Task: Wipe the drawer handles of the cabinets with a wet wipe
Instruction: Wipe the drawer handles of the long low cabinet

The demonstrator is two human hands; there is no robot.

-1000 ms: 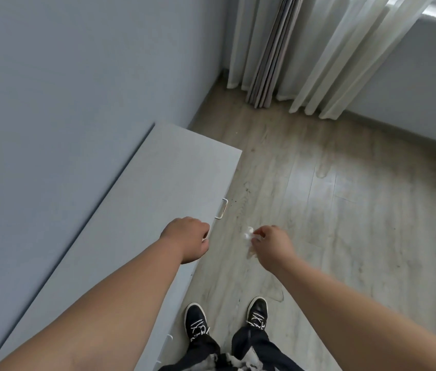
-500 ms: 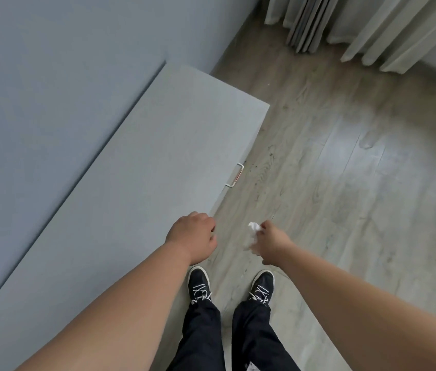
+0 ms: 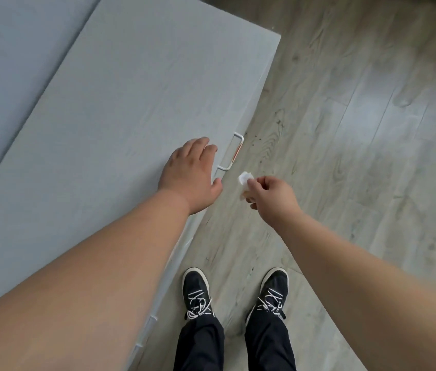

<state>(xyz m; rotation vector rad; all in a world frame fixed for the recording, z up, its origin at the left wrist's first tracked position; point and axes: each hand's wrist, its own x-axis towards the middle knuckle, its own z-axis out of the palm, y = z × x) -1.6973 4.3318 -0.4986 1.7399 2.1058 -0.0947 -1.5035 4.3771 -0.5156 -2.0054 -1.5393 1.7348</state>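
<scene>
Grey cabinet: its drawer handle runs along the front edge, just ahead-left of the wet wipe pinched in the grip of the right hand; the left hand rests flat nearby.

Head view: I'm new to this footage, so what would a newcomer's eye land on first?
The left hand spreads open over the front edge of the long pale grey cabinet, beside a white metal loop handle. The right hand pinches a small crumpled white wet wipe just off that handle's near end, above the grey wood-plank floor. Black lace-up shoes stand at bottom centre.
</scene>
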